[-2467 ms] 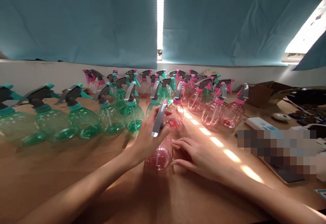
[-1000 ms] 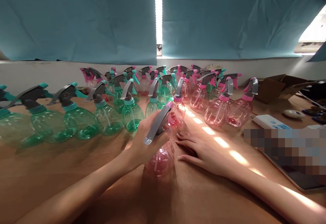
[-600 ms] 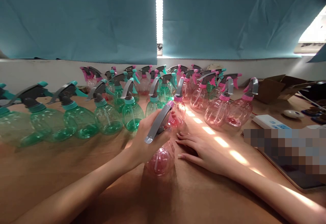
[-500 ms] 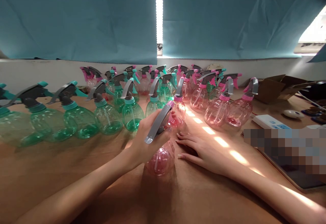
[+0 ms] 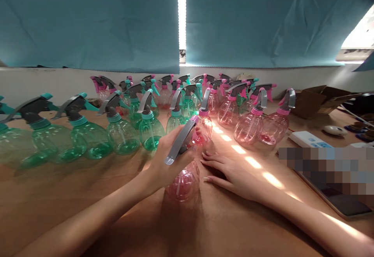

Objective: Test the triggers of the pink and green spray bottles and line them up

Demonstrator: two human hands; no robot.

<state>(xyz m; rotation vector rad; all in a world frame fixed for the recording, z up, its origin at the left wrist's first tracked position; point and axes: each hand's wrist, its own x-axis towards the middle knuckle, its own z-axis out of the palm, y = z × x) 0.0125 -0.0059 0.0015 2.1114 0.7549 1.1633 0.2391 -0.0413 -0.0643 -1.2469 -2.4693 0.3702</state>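
A pink spray bottle [image 5: 183, 183] stands on the brown table [image 5: 204, 226] in front of me. My left hand [image 5: 166, 159] is wrapped round its grey and pink spray head, whose grey trigger [image 5: 179, 142] sticks out towards me. My right hand [image 5: 230, 173] lies flat on the table just right of the bottle, fingers stretched out and holding nothing; its fingertips are close to the bottle's side.
Several green spray bottles [image 5: 121, 132] line the left, several pink ones [image 5: 251, 126] the right, and more stand behind. A cardboard box [image 5: 317, 99], a white power strip [image 5: 306, 139], a mouse [image 5: 333, 129] and a dark tablet [image 5: 341, 206] lie at right.
The spray head's trigger has swung from nearly upright to slanting towards me in my left hand. My right hand has slid a little away from the bottle and lies still.
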